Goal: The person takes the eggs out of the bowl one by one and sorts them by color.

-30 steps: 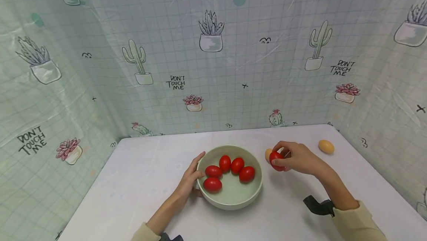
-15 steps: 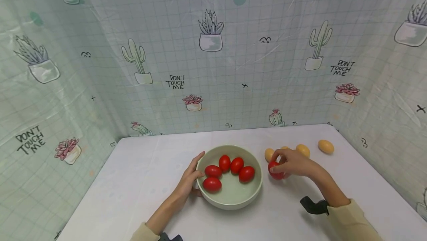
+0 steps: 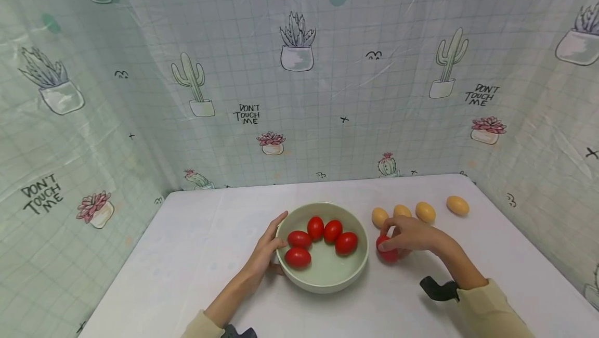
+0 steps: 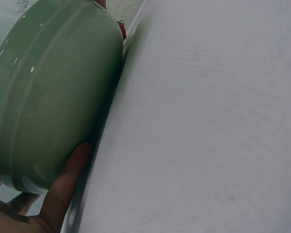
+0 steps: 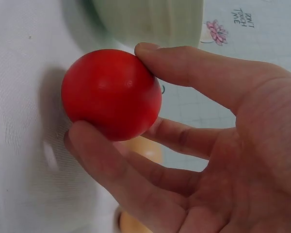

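Note:
A pale green bowl (image 3: 323, 285) stands on the white table with several red eggs (image 3: 298, 258) lying in it. My left hand (image 3: 263, 255) holds the bowl by its left side, thumb at the rim. From the left wrist, one fingertip (image 4: 80, 153) presses low on the bowl's outer wall. To the right of the bowl, my right hand (image 3: 414, 235) grips another smooth red egg (image 3: 387, 256) from above. The right wrist view shows this egg (image 5: 109, 92) between thumb and fingers, close over the tabletop.
Several yellow eggs (image 3: 425, 212) lie in a loose row behind and to the right of my right hand. A curtain (image 3: 346, 93) printed with potted plants encloses the table (image 3: 201, 255) at the back and sides.
My right hand has come down and toward me with the red egg, uncovering yellow eggs behind it. My left hand and the bowl have stayed in place.

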A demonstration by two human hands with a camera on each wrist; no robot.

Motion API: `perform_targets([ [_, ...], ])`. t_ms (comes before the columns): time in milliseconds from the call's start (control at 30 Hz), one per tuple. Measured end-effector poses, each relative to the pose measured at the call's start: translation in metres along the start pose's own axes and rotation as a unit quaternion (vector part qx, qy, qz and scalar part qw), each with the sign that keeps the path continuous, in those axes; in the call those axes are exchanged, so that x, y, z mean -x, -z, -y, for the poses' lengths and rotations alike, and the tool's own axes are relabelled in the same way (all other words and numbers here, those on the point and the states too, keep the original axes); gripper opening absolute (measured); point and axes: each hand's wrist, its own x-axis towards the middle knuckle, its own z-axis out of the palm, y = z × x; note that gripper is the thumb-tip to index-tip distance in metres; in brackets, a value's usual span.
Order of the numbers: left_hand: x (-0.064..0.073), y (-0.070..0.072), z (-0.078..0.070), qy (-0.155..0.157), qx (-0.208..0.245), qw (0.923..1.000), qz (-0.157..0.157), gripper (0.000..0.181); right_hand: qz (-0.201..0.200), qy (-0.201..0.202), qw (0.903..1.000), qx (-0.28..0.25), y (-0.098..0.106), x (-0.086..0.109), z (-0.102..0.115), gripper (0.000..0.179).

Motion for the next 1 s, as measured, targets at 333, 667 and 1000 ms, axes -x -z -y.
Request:
perform_targets([
  [333, -0.0002, -0.0001, -0.0004, -0.002, 0.0, 1.0, -0.001, 0.073, 0.009, -0.001, 1.0, 0.001, -0.0026, -0.0024, -0.0034, 0.034],
  [667, 0.0009, 0.0, -0.0001, -0.005, -0.001, 1.0, -0.001, 0.073, 0.014, -0.006, 0.9999, 0.008, -0.0035, -0.0013, -0.0034, 0.033],
  [1000, 0.0024, 0.0, -0.0002, -0.008, -0.003, 1.0, 0.0, 0.074, 0.019, -0.011, 0.9997, 0.005, -0.0025, 0.0002, -0.004, 0.036],
])
